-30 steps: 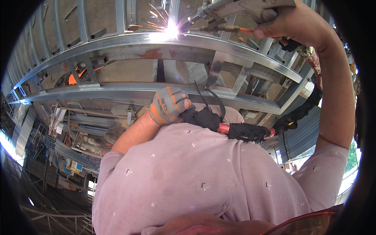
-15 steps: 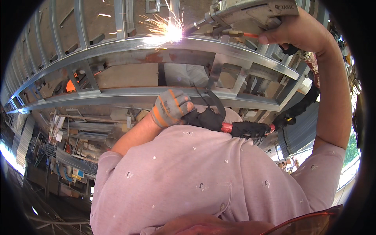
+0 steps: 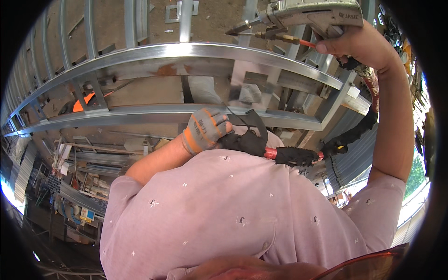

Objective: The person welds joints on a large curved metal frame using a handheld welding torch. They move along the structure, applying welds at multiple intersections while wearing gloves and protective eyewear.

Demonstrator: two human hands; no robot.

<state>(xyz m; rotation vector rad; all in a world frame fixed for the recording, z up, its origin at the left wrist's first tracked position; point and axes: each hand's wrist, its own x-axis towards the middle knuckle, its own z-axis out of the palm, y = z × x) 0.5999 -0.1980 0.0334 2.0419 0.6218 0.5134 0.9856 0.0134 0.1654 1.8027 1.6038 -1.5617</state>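
My bare right hand [image 3: 366, 45] is closed around the grip of a grey handheld welding gun [image 3: 310, 15]. The gun's narrow nozzle points left, over the upper rail of a shiny metal frame [image 3: 219, 51], and no sparks show at its tip. An orange tube and a brass fitting [image 3: 282, 37] run along the gun's underside. In front of my chest, my left hand [image 3: 205, 129], in a grey and orange glove, is closed on the black-wrapped end of a red cable [image 3: 247, 142]. Its fingertips are partly hidden.
Upright metal bars [image 3: 89, 30] run along the far left of the frame. The lower rail [image 3: 154, 112] crosses just beyond my left hand. An orange object [image 3: 84, 101] lies beneath the frame. Metal stock [image 3: 95, 158] is stacked at the left, and corrugated sheet [image 3: 352, 156] stands at the right.
The bright arc and sparks at the upper rail have gone out. The gun's nozzle now sits apart from that joint, to its right. In view, the frame has shifted left; my left hand keeps its hold.
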